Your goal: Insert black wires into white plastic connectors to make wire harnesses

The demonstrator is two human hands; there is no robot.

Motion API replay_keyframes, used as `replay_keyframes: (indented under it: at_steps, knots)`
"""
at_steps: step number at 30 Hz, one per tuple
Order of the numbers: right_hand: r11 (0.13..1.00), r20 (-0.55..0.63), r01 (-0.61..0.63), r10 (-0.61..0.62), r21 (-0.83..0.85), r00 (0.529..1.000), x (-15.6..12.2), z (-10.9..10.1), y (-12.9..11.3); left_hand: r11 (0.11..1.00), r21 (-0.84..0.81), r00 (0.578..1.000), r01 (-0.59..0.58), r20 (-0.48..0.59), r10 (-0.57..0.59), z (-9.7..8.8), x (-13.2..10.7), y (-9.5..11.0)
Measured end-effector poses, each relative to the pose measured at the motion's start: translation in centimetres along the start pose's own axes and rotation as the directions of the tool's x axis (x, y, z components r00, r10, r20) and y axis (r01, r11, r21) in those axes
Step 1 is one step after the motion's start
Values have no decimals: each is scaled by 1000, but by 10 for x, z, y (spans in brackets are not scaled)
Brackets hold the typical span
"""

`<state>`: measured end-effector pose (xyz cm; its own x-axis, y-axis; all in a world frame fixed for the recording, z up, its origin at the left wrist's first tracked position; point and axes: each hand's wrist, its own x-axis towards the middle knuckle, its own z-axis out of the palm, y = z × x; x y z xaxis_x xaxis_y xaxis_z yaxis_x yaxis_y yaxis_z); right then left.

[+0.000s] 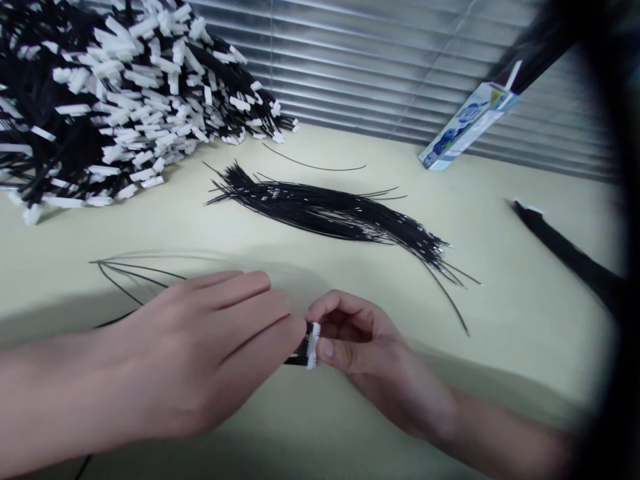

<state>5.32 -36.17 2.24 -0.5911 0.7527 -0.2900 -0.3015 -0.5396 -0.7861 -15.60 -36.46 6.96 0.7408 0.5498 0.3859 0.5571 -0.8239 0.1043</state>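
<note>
A white multi-pin connector [313,347] with several black wires running into it sits between my two hands. My right hand [367,350] pinches the connector's right edge between thumb and forefinger. My left hand [215,347] comes over the wires from the left, its fingers closed together near where they enter the connector; its thumb and what it grips underneath are hidden. Black wires [130,267] trail out behind the left hand and meet at a point on the table. Beyond the hands lies a loose bundle of black wires [325,210] with small metal tips.
A big heap of black wire harnesses with white connectors [145,113] fills the back left. A blue and white drink carton [463,127] with a straw leans at the back right, before the window blinds [345,60]. Another black harness [570,243] lies at the right.
</note>
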Motion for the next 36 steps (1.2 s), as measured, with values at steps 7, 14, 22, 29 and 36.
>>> replay_keyframes:
  at_steps: [7, 14, 22, 29, 36]
  knots:
    - [999, -29, -16, 15, -43, 999, 0, 1, 0, 996, -24, 995, -87, 42, 88, -1, 7, 2]
    - [999, -68, -4, 2, -40, 998, -1, 2, 2, 992, 20, 992, -123, -8, 123, 5, 9, 6]
    - [999, -28, 31, -32, -36, 999, 2, 6, 2, 952, -300, 967, 54, 254, 25, -17, 52, -19]
    - [997, -46, 6, -10, -83, 999, 1, 6, -1, 990, -125, 982, -69, 164, 89, 45, 129, -66]
    - [999, -47, -13, 10, -53, 999, 3, 6, -1, 970, -5, 955, -244, 171, 241, 93, 175, -52]
